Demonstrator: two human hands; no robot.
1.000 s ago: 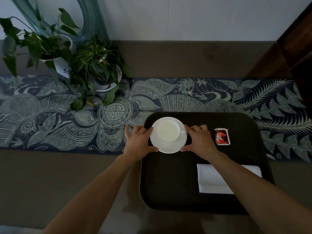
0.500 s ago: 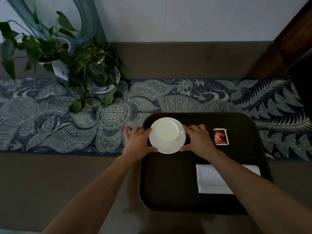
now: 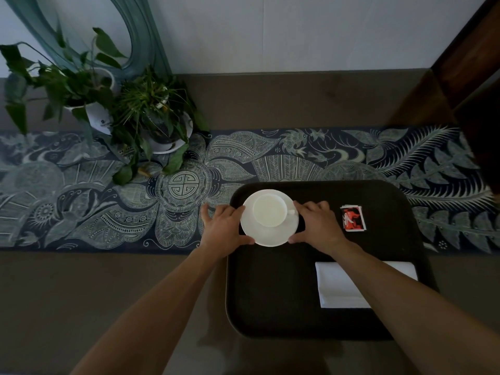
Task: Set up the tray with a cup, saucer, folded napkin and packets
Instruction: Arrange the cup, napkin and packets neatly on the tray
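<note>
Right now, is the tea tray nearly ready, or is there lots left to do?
Nearly ready. Done: the folded napkin lies at the tray's near right, and the red packets sit at its far right. In hand: the left hand and right hand hold the saucer by its edges, with the cup on it, at the tray's far left corner. Left: letting go, maybe a little nudge.

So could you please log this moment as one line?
stage: placing saucer | cup: on saucer | left hand, right hand: grip saucer rim | tray: napkin, packets present
</note>
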